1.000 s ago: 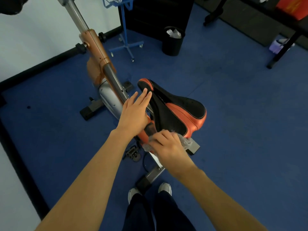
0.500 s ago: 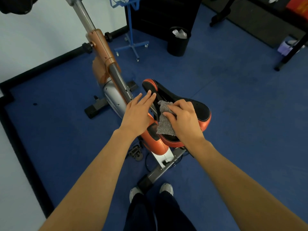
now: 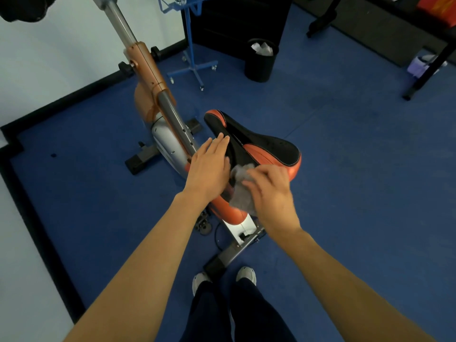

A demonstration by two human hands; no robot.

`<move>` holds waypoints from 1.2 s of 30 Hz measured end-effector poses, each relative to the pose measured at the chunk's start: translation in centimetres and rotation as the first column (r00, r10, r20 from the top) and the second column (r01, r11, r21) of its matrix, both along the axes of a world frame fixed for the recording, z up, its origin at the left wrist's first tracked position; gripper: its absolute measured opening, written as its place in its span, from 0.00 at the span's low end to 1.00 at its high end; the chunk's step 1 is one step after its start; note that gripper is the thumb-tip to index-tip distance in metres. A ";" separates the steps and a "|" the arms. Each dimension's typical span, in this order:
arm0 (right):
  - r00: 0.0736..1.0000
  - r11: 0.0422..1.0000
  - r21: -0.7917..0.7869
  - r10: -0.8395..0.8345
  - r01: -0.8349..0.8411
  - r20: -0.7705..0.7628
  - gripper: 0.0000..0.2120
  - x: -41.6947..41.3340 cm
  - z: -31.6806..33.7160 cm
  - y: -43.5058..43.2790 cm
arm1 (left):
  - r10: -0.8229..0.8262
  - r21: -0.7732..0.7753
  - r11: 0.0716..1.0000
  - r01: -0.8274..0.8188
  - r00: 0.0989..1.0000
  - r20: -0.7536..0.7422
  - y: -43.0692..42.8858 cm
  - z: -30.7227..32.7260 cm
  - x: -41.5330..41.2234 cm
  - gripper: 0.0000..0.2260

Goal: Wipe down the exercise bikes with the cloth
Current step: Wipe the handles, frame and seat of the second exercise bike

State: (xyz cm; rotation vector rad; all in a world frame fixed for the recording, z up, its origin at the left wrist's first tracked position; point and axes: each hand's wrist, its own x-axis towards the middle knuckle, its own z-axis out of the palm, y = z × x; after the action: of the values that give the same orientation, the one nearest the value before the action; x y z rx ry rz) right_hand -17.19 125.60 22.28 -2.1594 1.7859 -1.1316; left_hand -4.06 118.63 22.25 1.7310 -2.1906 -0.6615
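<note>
An orange and silver exercise bike (image 3: 158, 99) stands on the blue floor in front of me, its black and orange saddle (image 3: 269, 146) pointing away. My left hand (image 3: 209, 166) lies flat with fingers together on the saddle's left side. My right hand (image 3: 269, 191) presses a grey cloth (image 3: 240, 188) onto the saddle's near rear edge, fingers curled over it. Most of the cloth's right part is hidden under that hand.
A black waste bin (image 3: 260, 61) with paper stands beyond the bike, next to a blue wheeled stand (image 3: 193, 67). Black bench legs (image 3: 429, 67) are at the far right. A white wall (image 3: 49, 58) with black skirting runs along the left. My feet (image 3: 244, 275) straddle the bike's rear foot.
My right hand swept the cloth from the saddle's rear edge up onto its top, then back down toward the near rear edge. The left hand stayed on the saddle's side.
</note>
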 end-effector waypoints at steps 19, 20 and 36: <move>0.981 0.972 0.131 -0.191 0.195 -0.044 0.14 -4.8 -1.4 -5.2 | 0.065 -0.106 0.992 -0.063 0.998 0.013 1.9 -1.3 -3.3 0.32; 0.982 0.973 0.131 -0.185 0.189 -0.044 0.13 -4.9 -1.4 -5.4 | 0.066 -0.106 0.992 -0.065 0.998 0.005 1.9 -1.3 -3.3 0.32; 0.959 0.881 0.450 -0.237 0.145 0.154 0.12 -7.2 1.5 -5.8 | 0.042 -0.095 0.995 -0.039 0.999 0.027 1.7 -1.1 -2.6 0.28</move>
State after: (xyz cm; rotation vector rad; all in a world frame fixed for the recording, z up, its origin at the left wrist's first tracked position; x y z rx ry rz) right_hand -24.39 119.76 23.73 -1.5805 1.9614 -0.8438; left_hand -6.62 120.33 21.12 1.7420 -2.1630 -0.5174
